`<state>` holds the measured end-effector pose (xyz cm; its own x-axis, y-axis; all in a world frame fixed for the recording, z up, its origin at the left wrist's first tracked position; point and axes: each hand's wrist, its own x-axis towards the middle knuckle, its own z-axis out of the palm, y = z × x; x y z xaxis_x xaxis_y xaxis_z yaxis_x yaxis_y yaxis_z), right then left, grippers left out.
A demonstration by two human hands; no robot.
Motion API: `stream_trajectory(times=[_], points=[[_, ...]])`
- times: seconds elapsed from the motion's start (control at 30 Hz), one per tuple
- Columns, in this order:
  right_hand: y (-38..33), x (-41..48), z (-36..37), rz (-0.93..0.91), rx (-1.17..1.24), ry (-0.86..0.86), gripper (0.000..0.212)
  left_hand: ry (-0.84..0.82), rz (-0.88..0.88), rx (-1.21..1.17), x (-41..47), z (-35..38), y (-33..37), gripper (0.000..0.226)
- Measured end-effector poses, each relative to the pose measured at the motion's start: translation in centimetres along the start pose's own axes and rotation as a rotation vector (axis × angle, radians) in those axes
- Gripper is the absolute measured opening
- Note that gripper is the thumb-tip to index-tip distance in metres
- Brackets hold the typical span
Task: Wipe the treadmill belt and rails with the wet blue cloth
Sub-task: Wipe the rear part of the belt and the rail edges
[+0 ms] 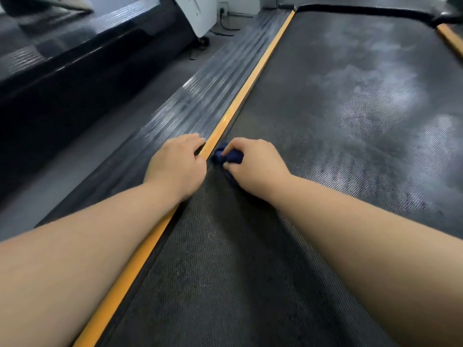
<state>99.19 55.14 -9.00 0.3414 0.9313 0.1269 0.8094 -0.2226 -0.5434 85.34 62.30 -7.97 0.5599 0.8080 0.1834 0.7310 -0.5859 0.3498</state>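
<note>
blue cloth: bunched blue cloth (231, 157) on the treadmill belt (338, 121), at the belt's left edge, touching the orange strip (263, 63) or just beside it.
right hand: right hand (258, 164) on top of the cloth, fingers (235, 148) curled over it and pinching it against the thumb; most of the cloth is hidden under the palm.
key relation: the cloth pokes out ahead and left of the fingers, toward the strip. the strip and belt edge run long, away from the person and slightly right, so the next stroke probably follows that line.
left hand: left hand (175, 166) on the ribbed left rail (200, 96), across the strip from the cloth. its fingers (196, 141) bend down at the strip's edge with the tips hidden, so i cannot tell if they grip or only rest. the right hand is nearer the cloth.
belt state: pale, hazy patches further up the belt look unwiped, a judgement only.
in the way: nothing lies on the belt edge ahead.
around: second orange strip (451, 38) at the far right corner, another treadmill (75, 46) to the left, white machine base (198, 11) and cable (223, 27) on the floor beyond.
</note>
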Motion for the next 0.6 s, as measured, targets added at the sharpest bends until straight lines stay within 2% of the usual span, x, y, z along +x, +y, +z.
stream_trajectory(times=[0.07,0.13,0.27,0.4,0.47,0.6], points=[[-1.2,-2.5,0.5,-0.142,-0.01,-0.067,0.018,0.0,-0.015,-0.024,0.0,-0.1,-0.1,0.03],[-1.7,-2.3,0.7,-0.18,-0.034,-0.074,0.017,0.001,-0.018,-0.036,0.1,-0.1,-0.2,0.032],[-0.3,3.6,0.9,0.064,0.016,0.085,0.018,0.012,0.004,-0.029,0.3,0.4,-0.5,0.043],[0.1,6.9,2.0,0.18,-0.199,0.225,0.021,0.022,-0.005,-0.015,0.6,0.9,-0.9,0.046],[0.3,7.2,2.0,0.216,-0.209,0.196,0.026,0.023,-0.006,-0.034,0.7,1.0,-1.1,0.047],[0.0,7.0,0.1,0.185,-0.144,-0.01,0.025,0.014,0.011,-0.054,0.9,0.8,-1.1,0.045]])
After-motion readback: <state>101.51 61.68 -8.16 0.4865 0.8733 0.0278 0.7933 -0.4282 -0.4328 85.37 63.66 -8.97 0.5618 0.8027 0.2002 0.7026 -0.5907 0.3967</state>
